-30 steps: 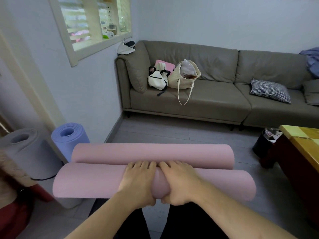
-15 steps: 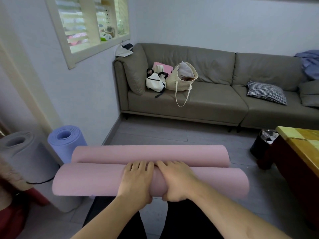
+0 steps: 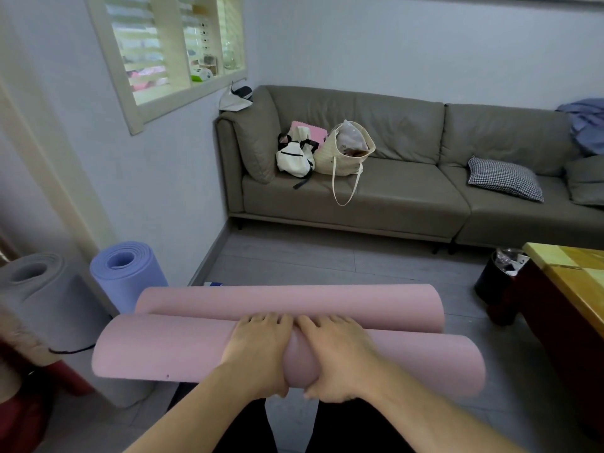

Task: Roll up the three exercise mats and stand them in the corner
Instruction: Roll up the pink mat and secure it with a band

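Pink mat [image 3: 183,348], held crosswise at my lap as two parallel rolls, my left hand [image 3: 258,351] and right hand [image 3: 336,354] curled round the nearer roll's middle; squeezing evenly should keep it tight. Grey mat [image 3: 42,295] and blue mat [image 3: 127,273] stand at the left wall, worktop [image 3: 575,276] right. Sofa [image 3: 408,191] behind, clear of my path.
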`<move>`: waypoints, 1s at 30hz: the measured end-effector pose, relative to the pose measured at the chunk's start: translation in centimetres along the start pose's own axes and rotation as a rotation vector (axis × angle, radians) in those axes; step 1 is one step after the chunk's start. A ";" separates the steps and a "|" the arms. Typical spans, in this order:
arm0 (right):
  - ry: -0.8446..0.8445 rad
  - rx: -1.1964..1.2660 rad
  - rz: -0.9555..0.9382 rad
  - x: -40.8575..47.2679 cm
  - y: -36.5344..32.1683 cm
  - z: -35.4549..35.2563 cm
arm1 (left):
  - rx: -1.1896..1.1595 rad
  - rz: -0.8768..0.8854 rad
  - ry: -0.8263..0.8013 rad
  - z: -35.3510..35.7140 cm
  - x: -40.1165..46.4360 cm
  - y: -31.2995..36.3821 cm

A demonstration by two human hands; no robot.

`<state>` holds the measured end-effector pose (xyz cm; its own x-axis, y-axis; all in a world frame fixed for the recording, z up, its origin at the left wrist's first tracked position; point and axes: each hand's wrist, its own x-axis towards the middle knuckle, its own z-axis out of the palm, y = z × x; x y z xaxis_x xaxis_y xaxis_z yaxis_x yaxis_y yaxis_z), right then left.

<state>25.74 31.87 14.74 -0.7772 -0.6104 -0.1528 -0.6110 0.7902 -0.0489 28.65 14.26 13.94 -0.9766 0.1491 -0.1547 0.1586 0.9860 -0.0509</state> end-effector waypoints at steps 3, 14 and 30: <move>-0.032 0.025 0.004 0.4 0.1 0.1 | -0.014 0.001 -0.015 0.0 0.0 -0.1; -0.244 0.662 0.335 1.9 1.4 -4.3 | 0.038 0.003 -0.027 -0.2 -0.4 0.3; 0.140 0.134 0.065 -1.4 -0.1 0.3 | -0.141 -0.007 -0.072 -0.5 1.3 -1.0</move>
<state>26.89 32.67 14.64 -0.8334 -0.5522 -0.0213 -0.5406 0.8226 -0.1762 27.12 13.52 14.25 -0.9639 0.1413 -0.2256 0.1247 0.9884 0.0864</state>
